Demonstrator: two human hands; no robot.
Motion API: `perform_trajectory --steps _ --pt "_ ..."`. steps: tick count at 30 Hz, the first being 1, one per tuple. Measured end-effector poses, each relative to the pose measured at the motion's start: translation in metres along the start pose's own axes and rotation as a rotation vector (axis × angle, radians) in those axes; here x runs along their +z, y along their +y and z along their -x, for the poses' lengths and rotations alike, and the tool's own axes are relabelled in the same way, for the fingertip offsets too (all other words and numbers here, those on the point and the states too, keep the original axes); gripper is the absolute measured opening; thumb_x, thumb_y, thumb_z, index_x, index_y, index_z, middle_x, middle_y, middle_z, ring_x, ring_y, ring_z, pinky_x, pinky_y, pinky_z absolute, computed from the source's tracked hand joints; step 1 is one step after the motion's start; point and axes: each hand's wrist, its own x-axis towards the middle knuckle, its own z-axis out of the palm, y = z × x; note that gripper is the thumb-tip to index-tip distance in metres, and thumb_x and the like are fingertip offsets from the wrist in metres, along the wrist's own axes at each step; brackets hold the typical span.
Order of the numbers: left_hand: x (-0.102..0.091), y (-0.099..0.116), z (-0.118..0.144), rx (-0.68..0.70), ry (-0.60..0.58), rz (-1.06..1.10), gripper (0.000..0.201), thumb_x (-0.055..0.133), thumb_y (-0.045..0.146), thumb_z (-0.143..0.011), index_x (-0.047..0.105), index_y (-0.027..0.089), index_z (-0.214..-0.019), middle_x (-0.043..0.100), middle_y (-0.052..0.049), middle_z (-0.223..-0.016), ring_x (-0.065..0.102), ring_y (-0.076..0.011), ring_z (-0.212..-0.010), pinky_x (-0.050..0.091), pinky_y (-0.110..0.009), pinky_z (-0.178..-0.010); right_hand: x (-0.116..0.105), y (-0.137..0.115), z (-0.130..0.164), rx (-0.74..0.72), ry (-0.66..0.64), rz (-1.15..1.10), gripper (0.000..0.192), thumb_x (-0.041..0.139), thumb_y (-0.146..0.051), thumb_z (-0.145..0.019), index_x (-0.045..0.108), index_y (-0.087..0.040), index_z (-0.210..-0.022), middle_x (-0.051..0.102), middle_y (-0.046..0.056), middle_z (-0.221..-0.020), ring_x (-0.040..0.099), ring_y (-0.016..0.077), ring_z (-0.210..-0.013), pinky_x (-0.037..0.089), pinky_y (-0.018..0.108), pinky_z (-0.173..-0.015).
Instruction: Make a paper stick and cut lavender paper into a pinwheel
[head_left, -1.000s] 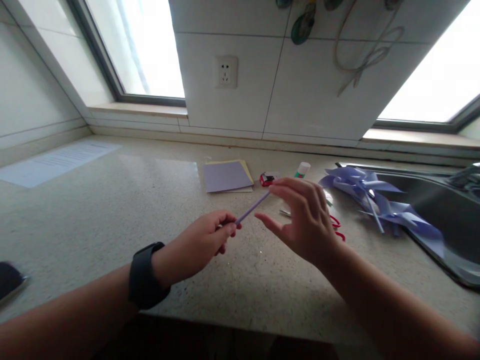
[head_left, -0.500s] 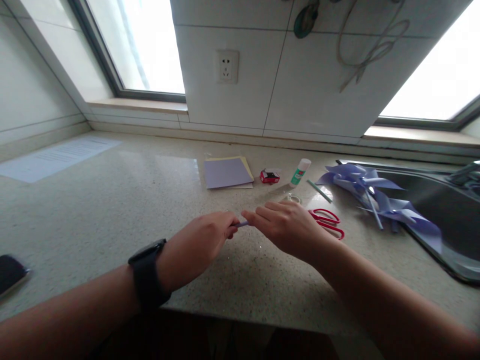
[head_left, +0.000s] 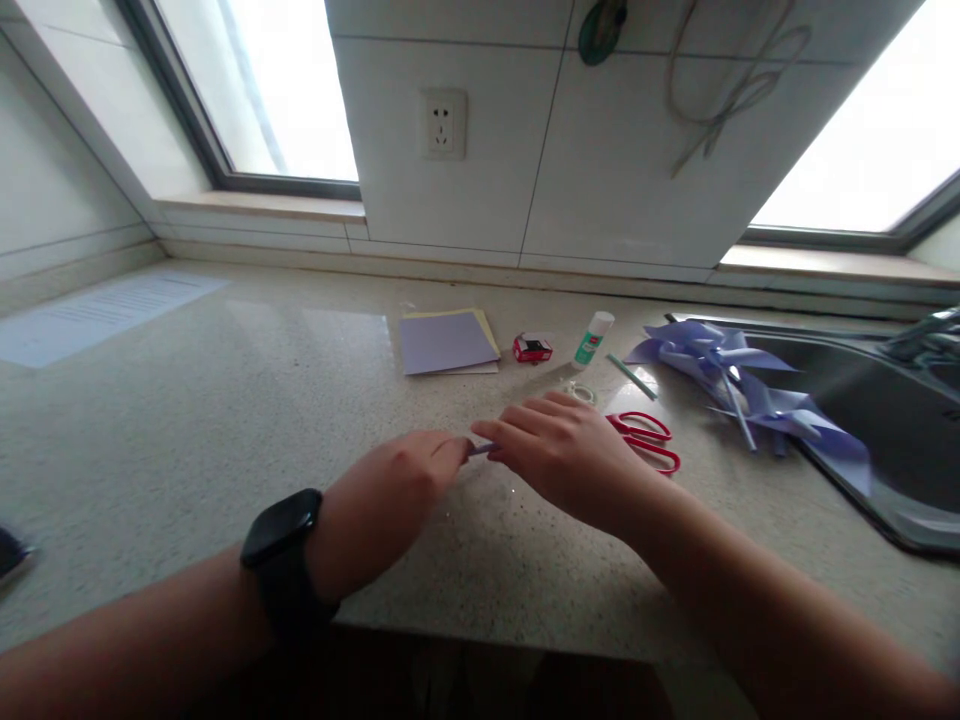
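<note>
Between my hands runs a thin purple paper roll [head_left: 484,448], mostly hidden by the fingers. My left hand [head_left: 409,490], with a black watch on its wrist, is closed on the roll's left end. My right hand [head_left: 559,450] grips its right end, fingers curled over it from above. Just right of my right hand lie red-handled scissors [head_left: 651,440], their blades hidden behind the hand. A roll of clear tape [head_left: 581,393] sits beyond its knuckles, and a thin green stick [head_left: 632,377] lies farther right.
Purple and yellow paper sheets [head_left: 450,343], a small red box [head_left: 532,348] and an upright glue stick [head_left: 593,340] stand toward the wall. Purple paper pinwheels [head_left: 739,375] rest by the sink [head_left: 862,380]. A printed sheet [head_left: 112,310] lies far left, a dark object [head_left: 11,555] at the left edge.
My left hand has turned so that its back faces up more, its fingertips now hidden. Both hands stay on the paper roll. The whole view has shifted slightly.
</note>
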Motion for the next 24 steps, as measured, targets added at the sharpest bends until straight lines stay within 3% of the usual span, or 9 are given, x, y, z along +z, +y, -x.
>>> perform_trajectory --steps 3,6,11,13,19,24 --pt "-0.0005 -0.0016 -0.0016 -0.096 0.027 0.2 0.02 0.046 0.013 -0.095 0.065 0.019 -0.091 0.072 -0.005 -0.086 0.066 -0.0203 -0.078 0.047 -0.032 -0.073 -0.0011 -0.0019 -0.0029 -0.093 0.128 0.0 0.018 0.052 -0.019 -0.103 0.067 -0.021 -0.111 0.073 0.002 -0.094 0.061 0.018 -0.085 0.039 0.036 -0.081" --pt "-0.0024 -0.0015 -0.0047 -0.217 -0.021 0.455 0.024 0.047 0.026 -0.098 0.068 0.019 -0.088 0.071 -0.002 -0.075 0.067 -0.0182 -0.068 0.047 -0.029 -0.066 -0.0022 -0.0015 -0.0037 -0.149 0.211 -0.002 0.019 0.05 -0.016 -0.104 0.069 -0.021 -0.105 0.074 0.0 -0.093 0.062 0.0167 -0.087 0.039 0.038 -0.087" --pt "-0.0055 0.0014 -0.0091 -0.4 -0.134 0.789 0.034 0.051 0.042 -0.096 0.072 0.016 -0.091 0.074 -0.006 -0.081 0.07 -0.0203 -0.073 0.051 -0.029 -0.068 -0.0015 0.0029 -0.0024 -0.186 0.286 0.029 0.02 0.051 -0.014 -0.102 0.069 -0.021 -0.097 0.075 -0.002 -0.097 0.063 0.016 -0.086 0.04 0.04 -0.095" --pt "-0.0045 0.0011 -0.0086 -0.382 -0.122 0.764 0.034 0.052 0.042 -0.096 0.073 0.017 -0.093 0.074 -0.005 -0.08 0.069 -0.0198 -0.072 0.049 -0.028 -0.066 -0.0001 0.0038 -0.002 -0.188 0.279 0.043 0.02 0.051 -0.014 -0.102 0.069 -0.021 -0.096 0.075 -0.002 -0.096 0.064 0.0161 -0.086 0.04 0.04 -0.097" --pt "-0.0043 0.0003 -0.0032 -0.203 0.033 0.37 0.03 0.056 0.04 -0.096 0.076 0.021 -0.086 0.074 -0.003 -0.076 0.065 -0.0189 -0.069 0.039 -0.028 -0.063 0.0021 0.002 -0.0022 -0.172 0.26 0.024 0.019 0.052 -0.015 -0.102 0.069 -0.022 -0.101 0.075 -0.004 -0.096 0.062 0.015 -0.085 0.039 0.04 -0.096" --pt "-0.0079 -0.0012 -0.0036 -0.273 0.002 0.47 0.033 0.059 0.046 -0.093 0.078 0.02 -0.084 0.072 -0.002 -0.072 0.063 -0.0186 -0.067 0.038 -0.027 -0.062 -0.0013 -0.0002 -0.0029 -0.182 0.245 0.0 0.018 0.052 -0.017 -0.104 0.069 -0.022 -0.103 0.075 -0.005 -0.096 0.061 0.0139 -0.082 0.038 0.041 -0.095"
